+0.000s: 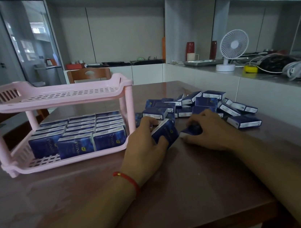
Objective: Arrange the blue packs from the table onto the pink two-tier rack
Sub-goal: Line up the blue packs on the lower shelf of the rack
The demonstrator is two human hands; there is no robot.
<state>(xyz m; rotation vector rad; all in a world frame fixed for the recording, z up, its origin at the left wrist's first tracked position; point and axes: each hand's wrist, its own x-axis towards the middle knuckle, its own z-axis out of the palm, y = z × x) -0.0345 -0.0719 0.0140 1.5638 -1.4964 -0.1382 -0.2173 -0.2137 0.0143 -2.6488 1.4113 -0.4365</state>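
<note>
A pink two-tier rack (53, 100) stands on the left of the brown table (119, 203). Its lower tier holds several upright blue packs (75, 142) in rows; its upper tier has nothing on it. A loose pile of blue packs (199, 103) lies on the table to the right of the rack. My left hand (146, 144), with a red cord at the wrist, grips a tilted blue pack (167, 132) just right of the rack. Close beside it, my right hand (210, 131) is closed over another blue pack (192, 129) that rests on the table.
A wooden chair (89, 74) stands behind the rack. To the right runs a white counter with a small white fan (231, 51), a metal tray (204, 62), cables and a yellow object. The table's near edge runs across the bottom right.
</note>
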